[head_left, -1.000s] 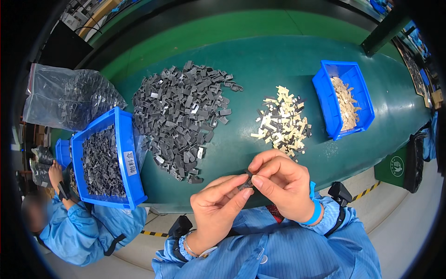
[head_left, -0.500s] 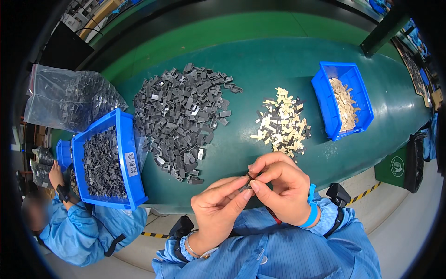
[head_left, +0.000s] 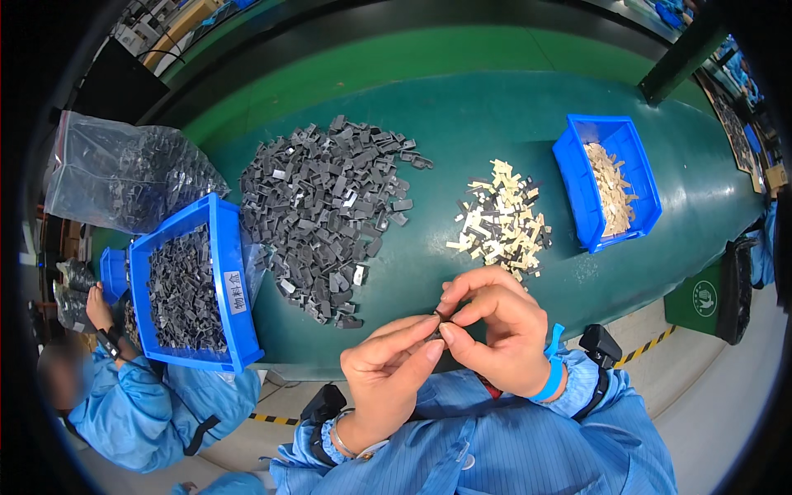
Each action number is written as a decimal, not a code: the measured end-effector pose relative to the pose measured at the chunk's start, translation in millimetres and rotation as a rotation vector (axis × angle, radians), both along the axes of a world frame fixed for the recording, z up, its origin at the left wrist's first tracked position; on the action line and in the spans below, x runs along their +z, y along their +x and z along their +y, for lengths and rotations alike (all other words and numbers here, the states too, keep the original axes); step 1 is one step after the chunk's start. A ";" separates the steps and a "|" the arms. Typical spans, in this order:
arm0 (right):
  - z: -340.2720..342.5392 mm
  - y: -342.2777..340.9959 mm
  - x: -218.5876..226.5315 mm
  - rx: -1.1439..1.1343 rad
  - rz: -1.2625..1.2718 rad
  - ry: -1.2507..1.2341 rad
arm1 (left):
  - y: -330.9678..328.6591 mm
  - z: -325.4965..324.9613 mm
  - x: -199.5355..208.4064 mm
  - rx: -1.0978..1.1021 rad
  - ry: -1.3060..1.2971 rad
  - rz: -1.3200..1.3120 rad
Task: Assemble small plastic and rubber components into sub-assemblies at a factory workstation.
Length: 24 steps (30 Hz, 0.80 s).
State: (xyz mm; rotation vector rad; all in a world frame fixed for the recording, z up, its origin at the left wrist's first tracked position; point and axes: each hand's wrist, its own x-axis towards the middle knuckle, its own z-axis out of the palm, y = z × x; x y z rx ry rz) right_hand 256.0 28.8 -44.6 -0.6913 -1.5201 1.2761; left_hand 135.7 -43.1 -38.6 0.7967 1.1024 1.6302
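Our left hand (head_left: 388, 371) and right hand (head_left: 495, 330) fingers pinch a small dark part (head_left: 438, 316); grey pile (head_left: 326, 206) far left, cream pile (head_left: 499, 223) far right on tabletop (head_left: 495, 115).

Hands drawn slightly closer to the body

Since the first earlier view, the left hand (head_left: 388, 371) and right hand (head_left: 495, 330) have closed tighter together over a small dark part (head_left: 437, 318), its shape apparently obscured by fingertips.
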 end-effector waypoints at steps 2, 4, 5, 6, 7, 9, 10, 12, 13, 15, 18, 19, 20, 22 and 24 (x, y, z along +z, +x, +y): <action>4.9 1.7 2.9 0.002 -0.059 0.049 | -1.2 -0.5 -1.1 0.011 0.020 -0.016; 10.5 4.9 8.9 0.004 -0.117 0.097 | -4.4 -2.8 -3.0 -0.010 0.031 0.003; 13.6 7.1 13.4 0.071 -0.177 0.065 | -5.2 -2.6 -3.1 -0.007 0.030 0.004; 15.4 8.5 15.3 0.138 -0.237 0.032 | -6.2 -2.0 -3.0 -0.036 0.057 -0.033; 15.4 10.7 13.1 0.134 -0.239 0.032 | -5.7 -1.2 -2.4 -0.071 0.084 -0.073; 15.4 13.2 6.6 0.411 0.091 -0.414 | -4.2 -0.7 -0.8 -0.095 0.050 -0.133; 15.9 12.6 11.1 0.505 0.264 -0.611 | -3.7 -0.6 -0.3 -0.114 0.016 -0.191; 17.5 13.6 3.8 0.564 0.324 -0.727 | -5.3 1.0 -2.0 -0.145 -0.016 -0.229; 18.1 14.3 0.2 0.621 0.383 -0.843 | -6.3 2.1 -2.7 -0.176 -0.048 -0.267; 18.5 15.7 -2.6 0.634 0.373 -0.869 | -8.0 3.8 -2.3 -0.190 -0.047 -0.271; 19.7 13.7 8.2 0.635 0.281 -0.924 | -6.8 2.9 5.2 -0.165 -0.065 -0.110; 20.2 13.4 12.6 0.617 0.199 -0.947 | -5.9 2.8 8.1 -0.131 -0.080 0.056; 20.4 13.6 11.7 0.616 0.199 -0.946 | -7.2 2.9 8.4 -0.133 -0.079 0.055; 20.7 13.6 8.1 0.640 0.161 -0.900 | -11.4 3.7 9.3 -0.128 0.076 0.656; 20.2 13.8 6.8 0.635 0.079 -0.832 | -10.3 6.5 14.4 -0.125 0.122 0.732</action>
